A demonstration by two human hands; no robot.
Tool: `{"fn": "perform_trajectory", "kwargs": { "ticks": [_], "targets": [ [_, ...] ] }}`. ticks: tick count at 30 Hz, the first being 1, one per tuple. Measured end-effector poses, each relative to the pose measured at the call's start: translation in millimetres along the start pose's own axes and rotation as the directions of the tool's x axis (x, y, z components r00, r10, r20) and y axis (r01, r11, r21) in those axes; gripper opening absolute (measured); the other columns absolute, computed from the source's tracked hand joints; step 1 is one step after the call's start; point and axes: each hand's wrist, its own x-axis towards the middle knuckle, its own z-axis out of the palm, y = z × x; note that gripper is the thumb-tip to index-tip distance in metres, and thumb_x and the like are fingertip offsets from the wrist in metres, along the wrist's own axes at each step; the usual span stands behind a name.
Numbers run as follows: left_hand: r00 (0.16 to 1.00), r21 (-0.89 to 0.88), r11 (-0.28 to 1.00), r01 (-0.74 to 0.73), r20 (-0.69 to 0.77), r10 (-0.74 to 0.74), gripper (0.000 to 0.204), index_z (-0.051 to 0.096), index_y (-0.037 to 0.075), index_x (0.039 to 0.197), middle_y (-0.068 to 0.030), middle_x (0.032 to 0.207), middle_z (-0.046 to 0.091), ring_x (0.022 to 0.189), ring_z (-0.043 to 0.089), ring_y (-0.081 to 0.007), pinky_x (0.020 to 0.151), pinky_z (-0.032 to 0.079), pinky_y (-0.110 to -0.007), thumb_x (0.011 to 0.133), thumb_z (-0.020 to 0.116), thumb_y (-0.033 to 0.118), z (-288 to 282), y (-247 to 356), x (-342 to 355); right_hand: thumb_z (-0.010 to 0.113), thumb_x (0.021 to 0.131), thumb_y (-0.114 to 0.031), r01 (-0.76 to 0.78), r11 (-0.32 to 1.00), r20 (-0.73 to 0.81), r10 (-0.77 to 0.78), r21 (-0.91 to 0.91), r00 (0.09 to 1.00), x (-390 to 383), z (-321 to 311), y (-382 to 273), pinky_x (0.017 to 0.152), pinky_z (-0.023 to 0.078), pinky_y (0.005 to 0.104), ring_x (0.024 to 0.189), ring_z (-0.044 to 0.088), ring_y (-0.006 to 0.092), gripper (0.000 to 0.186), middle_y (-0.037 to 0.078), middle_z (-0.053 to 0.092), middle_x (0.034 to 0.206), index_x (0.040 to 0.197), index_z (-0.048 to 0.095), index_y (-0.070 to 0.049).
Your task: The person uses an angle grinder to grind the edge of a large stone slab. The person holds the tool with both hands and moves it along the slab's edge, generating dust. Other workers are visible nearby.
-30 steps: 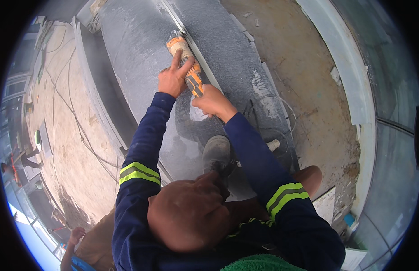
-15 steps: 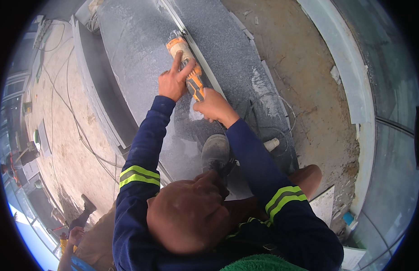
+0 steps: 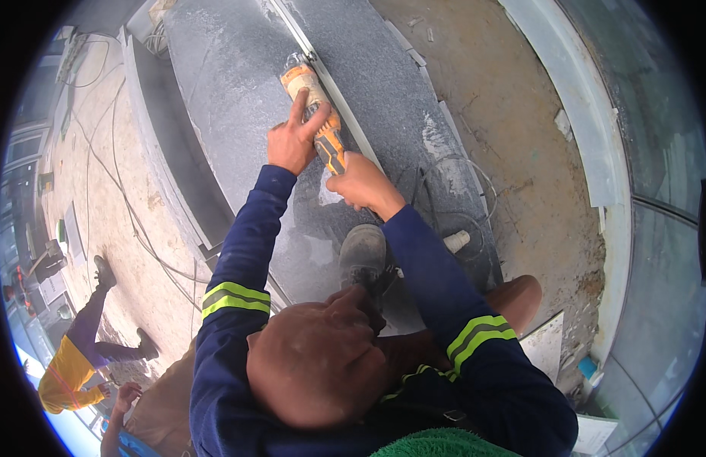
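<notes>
An orange and dark angle grinder, its front part wrapped in pale tape, lies along a straight metal rail on a grey speckled stone slab. My left hand grips the taped body, with fingers laid across the top. Around the rear handle my right hand is closed. The grinder's metal head is at the rail's left edge; its disc is too small to make out. Below my hands, a dusty shoe rests on the slab.
Cables trail over the dusty floor at left, beside a long dark channel. A looped cord and a pale taped piece lie right of the shoe. A co-worker in yellow walks at lower left.
The co-worker in yellow has come further into view at lower left. My hands and the grinder have stayed nearly in place.
</notes>
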Motion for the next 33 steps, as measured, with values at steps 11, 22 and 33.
{"fn": "perform_trajectory", "kwargs": {
  "ticks": [11,22,33],
  "targets": [
    [1.000,0.027,1.000,-0.014,0.001,0.014,0.068,0.063,0.043,0.145,-0.0170,0.168,0.055,0.079,0.083,-0.0319,0.069,0.069,-0.042,0.085,0.089,0.028,8.2,-12.0,14.8,0.074,0.088,-0.014,0.032,0.998,0.009,-0.033,0.060,0.999,18.9,-4.7,-3.8,0.047,0.050,0.0362,0.057,0.066,0.0196,0.043,0.013,0.067,0.077,0.120,0.061,0.012],
    [1.000,0.041,0.999,0.002,-0.005,-0.002,0.070,0.064,0.042,0.145,-0.0178,0.167,0.057,0.081,0.084,-0.0289,0.070,0.068,-0.039,0.082,0.091,0.028,-3.3,-0.5,3.9,0.073,0.089,-0.016,0.037,0.999,0.006,-0.037,-0.016,0.999,1.4,-3.3,-2.9,0.052,0.056,0.0407,0.060,0.073,0.0281,0.049,0.020,0.074,0.083,0.127,0.062,0.013],
    [1.000,-0.018,1.000,0.012,0.001,-0.012,0.071,0.066,0.039,0.147,-0.0120,0.170,0.055,0.091,0.085,-0.0318,0.074,0.067,-0.042,0.082,0.092,0.028,19.5,-49.1,58.0,0.074,0.087,-0.016,0.088,0.991,-0.100,-0.099,-0.105,0.990,74.1,-5.2,-29.5,0.059,0.059,0.0433,0.063,0.075,0.0334,0.046,0.023,0.074,0.085,0.121,0.064,0.013]
  ]
}}
